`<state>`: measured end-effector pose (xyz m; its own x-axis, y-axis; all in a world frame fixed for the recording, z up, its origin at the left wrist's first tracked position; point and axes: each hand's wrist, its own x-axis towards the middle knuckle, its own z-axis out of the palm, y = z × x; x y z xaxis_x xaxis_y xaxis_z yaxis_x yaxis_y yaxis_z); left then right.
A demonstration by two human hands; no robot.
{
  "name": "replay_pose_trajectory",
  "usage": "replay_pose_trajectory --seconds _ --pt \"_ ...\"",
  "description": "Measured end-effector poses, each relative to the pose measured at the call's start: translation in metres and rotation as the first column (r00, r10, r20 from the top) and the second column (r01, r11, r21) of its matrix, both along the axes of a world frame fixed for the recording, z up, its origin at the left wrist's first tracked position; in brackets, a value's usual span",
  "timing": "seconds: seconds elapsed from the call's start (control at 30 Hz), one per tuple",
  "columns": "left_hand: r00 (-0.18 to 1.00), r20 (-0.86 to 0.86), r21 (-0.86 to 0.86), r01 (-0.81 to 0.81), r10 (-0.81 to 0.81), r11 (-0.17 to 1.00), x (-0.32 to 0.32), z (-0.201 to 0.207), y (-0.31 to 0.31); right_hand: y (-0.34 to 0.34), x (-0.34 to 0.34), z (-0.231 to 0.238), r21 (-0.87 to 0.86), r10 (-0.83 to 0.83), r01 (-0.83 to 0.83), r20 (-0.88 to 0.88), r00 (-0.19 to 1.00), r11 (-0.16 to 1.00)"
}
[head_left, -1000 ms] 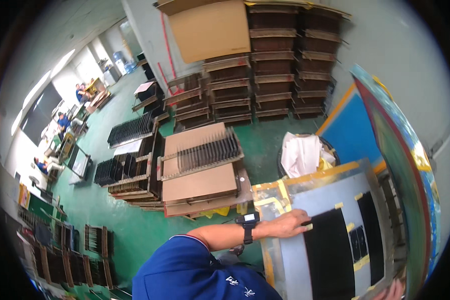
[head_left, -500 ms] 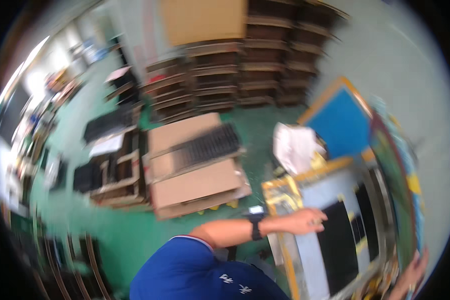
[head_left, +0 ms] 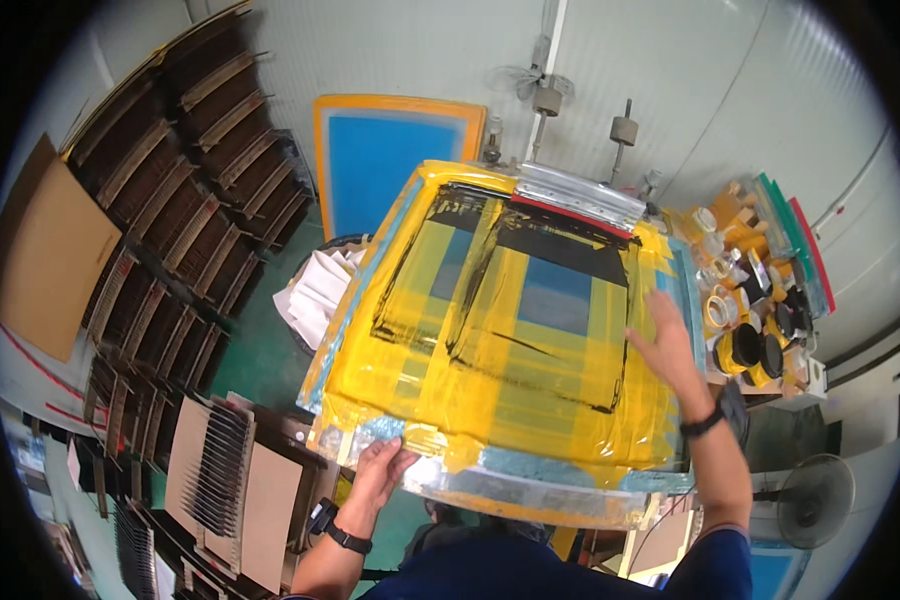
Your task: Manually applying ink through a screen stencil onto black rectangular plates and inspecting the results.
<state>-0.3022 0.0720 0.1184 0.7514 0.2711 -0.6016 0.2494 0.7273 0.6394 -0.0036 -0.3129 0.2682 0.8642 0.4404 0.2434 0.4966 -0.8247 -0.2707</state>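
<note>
A screen-printing frame lies before me, its mesh largely covered with yellow tape and smeared with black ink. Along its far edge rests a squeegee with a silvery holder and a red strip. My left hand is closed on the frame's near left corner. Over the right side of the mesh, my right hand has its fingers spread and holds nothing; whether it touches the surface I cannot tell. What lies beneath the frame is hidden.
Ink tubs and jars crowd a surface at right, above a standing fan. A blue screen with an orange border leans behind. White crumpled sheets fill a bin at left. Dark racks stand farther left.
The raised screen frame has come down over the black panels. My left hand has gone from above those panels to the frame's near corner. The view has swung right.
</note>
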Motion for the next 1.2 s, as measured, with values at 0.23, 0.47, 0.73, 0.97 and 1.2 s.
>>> replay_pose_trajectory --seconds 0.23,0.47,0.73,0.97,1.2 --pt "0.954 -0.293 0.126 0.107 -0.066 0.986 0.009 -0.030 0.011 0.020 0.237 -0.092 -0.304 -0.048 0.046 0.003 0.999 0.952" --pt "0.954 -0.298 0.108 0.082 -0.047 0.991 0.009 -0.022 0.014 0.038 0.342 -0.094 -0.424 -0.103 0.195 0.230 0.968 0.884" --pt "0.958 -0.266 0.048 0.121 -0.104 0.991 0.008 -0.025 0.020 0.023 0.329 -0.125 -0.144 0.058 -0.039 0.135 0.989 0.989" --pt "0.920 -0.380 0.093 0.138 -0.093 0.986 0.010 -0.023 0.020 0.022 0.293 -0.106 -0.208 0.020 -0.037 -0.085 0.996 0.977" --pt "0.968 -0.214 0.064 0.152 -0.135 0.986 0.008 -0.030 0.022 0.036 0.167 -0.092 -0.198 0.127 -0.146 -0.106 0.986 0.969"
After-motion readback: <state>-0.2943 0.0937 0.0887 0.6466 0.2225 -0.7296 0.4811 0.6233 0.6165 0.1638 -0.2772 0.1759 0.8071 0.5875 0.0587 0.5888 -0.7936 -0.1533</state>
